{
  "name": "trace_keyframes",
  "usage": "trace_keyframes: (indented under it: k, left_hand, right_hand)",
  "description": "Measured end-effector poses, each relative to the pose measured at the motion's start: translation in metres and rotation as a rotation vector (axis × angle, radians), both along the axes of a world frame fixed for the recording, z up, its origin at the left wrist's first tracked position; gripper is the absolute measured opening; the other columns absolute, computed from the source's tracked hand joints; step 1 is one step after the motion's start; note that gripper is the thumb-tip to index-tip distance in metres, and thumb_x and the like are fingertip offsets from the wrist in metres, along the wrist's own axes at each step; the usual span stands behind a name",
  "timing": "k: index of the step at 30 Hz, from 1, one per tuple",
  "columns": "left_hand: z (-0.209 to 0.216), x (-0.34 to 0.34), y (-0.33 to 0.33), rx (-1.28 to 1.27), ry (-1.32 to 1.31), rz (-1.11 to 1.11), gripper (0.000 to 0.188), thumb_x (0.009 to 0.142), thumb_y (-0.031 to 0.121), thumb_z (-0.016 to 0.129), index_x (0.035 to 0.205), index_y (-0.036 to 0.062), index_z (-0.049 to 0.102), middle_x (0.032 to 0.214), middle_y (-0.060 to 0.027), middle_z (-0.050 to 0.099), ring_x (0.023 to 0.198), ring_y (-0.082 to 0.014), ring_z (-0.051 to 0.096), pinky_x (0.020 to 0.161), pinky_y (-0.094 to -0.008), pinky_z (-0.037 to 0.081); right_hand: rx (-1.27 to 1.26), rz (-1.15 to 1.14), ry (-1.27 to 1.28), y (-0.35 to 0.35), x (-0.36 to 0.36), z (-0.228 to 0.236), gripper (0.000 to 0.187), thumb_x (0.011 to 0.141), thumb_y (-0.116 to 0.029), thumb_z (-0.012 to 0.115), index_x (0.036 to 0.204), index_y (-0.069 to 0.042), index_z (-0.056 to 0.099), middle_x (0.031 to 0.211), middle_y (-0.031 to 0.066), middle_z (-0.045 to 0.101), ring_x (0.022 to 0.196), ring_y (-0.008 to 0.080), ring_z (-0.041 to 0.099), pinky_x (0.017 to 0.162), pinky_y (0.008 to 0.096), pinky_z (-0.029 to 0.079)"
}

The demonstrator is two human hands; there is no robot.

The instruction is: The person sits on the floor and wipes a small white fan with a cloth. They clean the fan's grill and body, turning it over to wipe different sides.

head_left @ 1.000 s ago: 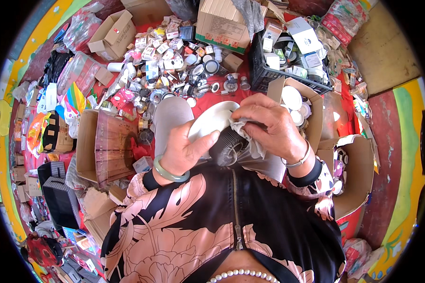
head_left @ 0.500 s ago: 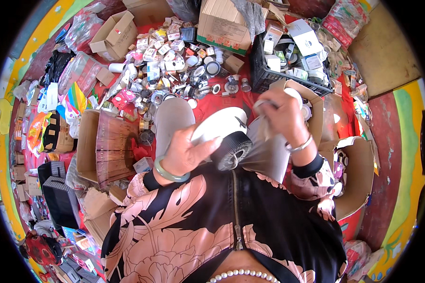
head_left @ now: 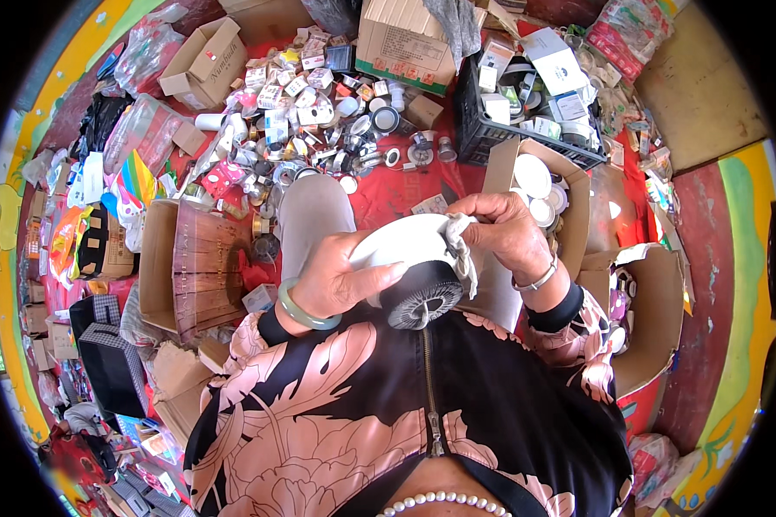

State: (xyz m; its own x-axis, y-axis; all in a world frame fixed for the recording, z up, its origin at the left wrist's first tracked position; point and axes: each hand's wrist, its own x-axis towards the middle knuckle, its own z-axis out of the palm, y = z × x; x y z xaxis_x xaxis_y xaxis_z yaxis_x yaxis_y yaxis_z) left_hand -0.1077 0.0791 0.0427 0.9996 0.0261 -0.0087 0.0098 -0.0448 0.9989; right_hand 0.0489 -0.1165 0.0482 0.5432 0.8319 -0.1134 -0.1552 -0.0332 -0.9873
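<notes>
My left hand (head_left: 330,280) is closed on a round lamp, apparently a downlight, held over my lap. Its white rim (head_left: 394,241) faces away from me, and its black ribbed back (head_left: 422,297) points towards my chest. My thumb lies along the white side; the other fingers are mostly hidden beneath. At the rim's right edge, my right hand (head_left: 509,231) pinches a greyish-white cloth (head_left: 463,258). The cloth touches the white rim and hangs down beside the black part.
Past my knees, a heap of lamp parts and small boxes (head_left: 319,112) covers a red sheet. A black crate (head_left: 526,151) stands far right. Nearer are a carton with white round lamps (head_left: 535,177), another open carton (head_left: 647,336), and a carton (head_left: 159,267) on the left.
My right hand has come left and down, bringing the cloth from beside the lamp onto its rim. The lamp in my left hand has barely shifted.
</notes>
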Motion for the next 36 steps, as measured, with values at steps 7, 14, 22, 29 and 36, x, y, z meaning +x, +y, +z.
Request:
trace_keyframes:
  k: [7,14,22,29,36]
  left_hand:
    - [-0.004,0.014,-0.014,0.053,-0.004,-0.199,0.024,0.087,0.021,0.063,0.097,-0.0012,0.061,0.077,0.0004,0.059,0.07,-0.006,0.051,0.062,-0.0237,0.042]
    - [-0.012,0.0,-0.008,-0.076,0.079,-0.093,0.03,0.088,0.02,0.061,0.109,-0.0024,0.06,0.09,-0.0027,0.063,0.081,-0.0068,0.054,0.072,-0.0243,0.045]
    - [-0.025,-0.006,0.001,-0.305,0.152,0.052,0.036,0.087,0.018,0.059,0.111,-0.0086,0.057,0.1,-0.0073,0.063,0.092,-0.0123,0.057,0.082,-0.0269,0.045]
    - [-0.001,0.0,-0.001,-0.28,0.102,0.02,0.035,0.086,0.019,0.063,0.109,-0.0074,0.059,0.094,-0.0037,0.064,0.084,-0.0072,0.055,0.074,-0.0231,0.046]
    - [-0.003,0.0,-0.009,-0.2,0.106,-0.1,0.032,0.087,0.019,0.062,0.109,-0.0037,0.059,0.088,0.0007,0.061,0.078,-0.0057,0.053,0.068,-0.0235,0.044]
  right_hand:
    - [-0.087,0.265,-0.893,0.029,-0.012,0.034,0.018,0.071,0.0,0.063,0.089,-0.003,0.066,0.072,0.0116,0.063,0.066,0.0249,0.062,0.06,0.031,0.048]
    - [-0.093,0.192,-0.543,0.009,0.005,0.001,0.018,0.073,-0.003,0.062,0.09,-0.004,0.069,0.071,0.0111,0.065,0.066,0.0139,0.063,0.059,0.027,0.048]
    - [0.008,-0.175,0.204,-0.027,-0.028,-0.069,0.02,0.081,-0.003,0.067,0.1,0.003,0.068,0.087,0.0059,0.069,0.078,0.0094,0.06,0.07,0.0238,0.049]
    - [-0.036,0.024,-0.083,0.006,0.003,-0.003,0.018,0.079,0.001,0.061,0.095,0.003,0.069,0.082,0.0031,0.069,0.071,0.0059,0.059,0.064,0.0214,0.049]
    - [0.009,0.223,-0.456,0.03,0.005,0.01,0.015,0.076,-0.004,0.062,0.089,0.0,0.068,0.076,0.0089,0.066,0.066,0.0115,0.06,0.064,0.0261,0.049]
